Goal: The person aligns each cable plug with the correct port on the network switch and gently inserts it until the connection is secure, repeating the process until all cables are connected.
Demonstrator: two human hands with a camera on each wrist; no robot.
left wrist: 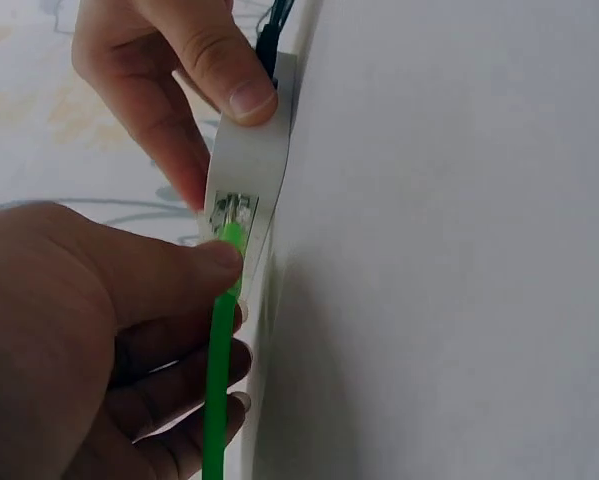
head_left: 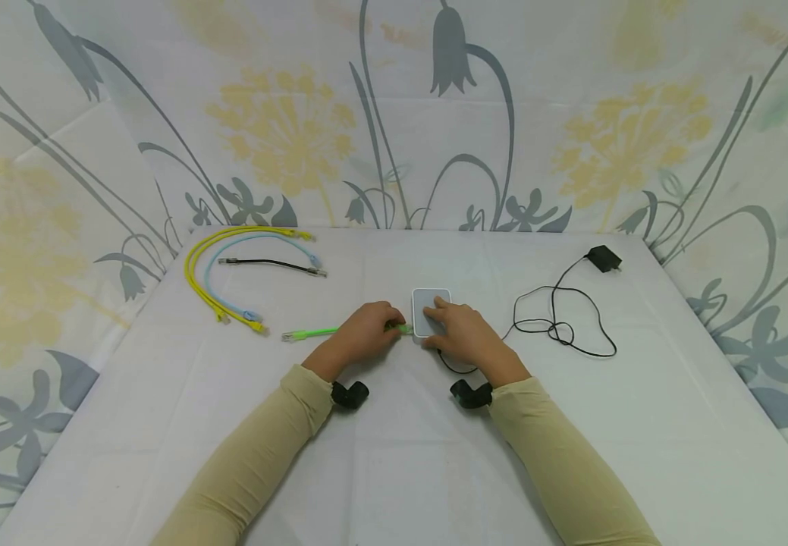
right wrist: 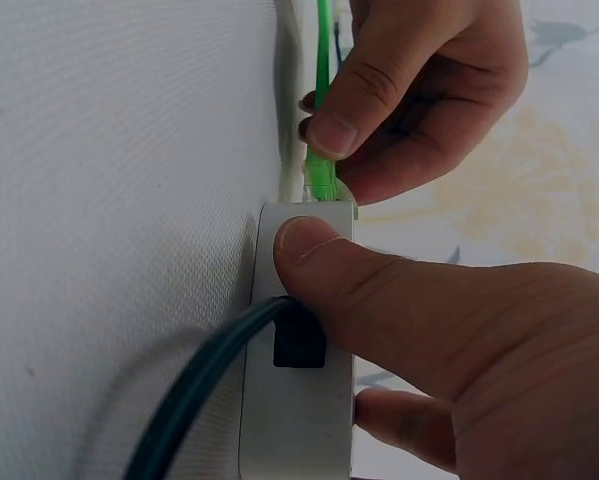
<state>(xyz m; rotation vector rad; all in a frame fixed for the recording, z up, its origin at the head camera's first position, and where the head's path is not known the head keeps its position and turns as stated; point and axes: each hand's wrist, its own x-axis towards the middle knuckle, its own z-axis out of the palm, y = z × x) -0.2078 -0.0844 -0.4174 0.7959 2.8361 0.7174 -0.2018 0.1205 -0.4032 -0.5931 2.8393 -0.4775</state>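
Near the table's middle, my left hand [head_left: 366,334] pinches a bright green network cable [head_left: 312,333] close to its plug, between thumb and fingers. The clear plug [left wrist: 233,218] is at the port in the side of a small white network box [head_left: 421,305] with a grey top; how deep it sits I cannot tell. My right hand [head_left: 467,334] grips that box from its right side. In the right wrist view its thumb presses the edge beside a black power plug [right wrist: 299,342], which is in the box. The cable's other end lies free to the left.
At the back left lie yellow network cables [head_left: 192,262], a light blue cable [head_left: 211,274] and a short black cable [head_left: 267,262]. A thin black cord [head_left: 598,315] loops to the right, with a black power adapter [head_left: 603,258] behind it. Floral cloth [head_left: 394,152] hangs around the white table.
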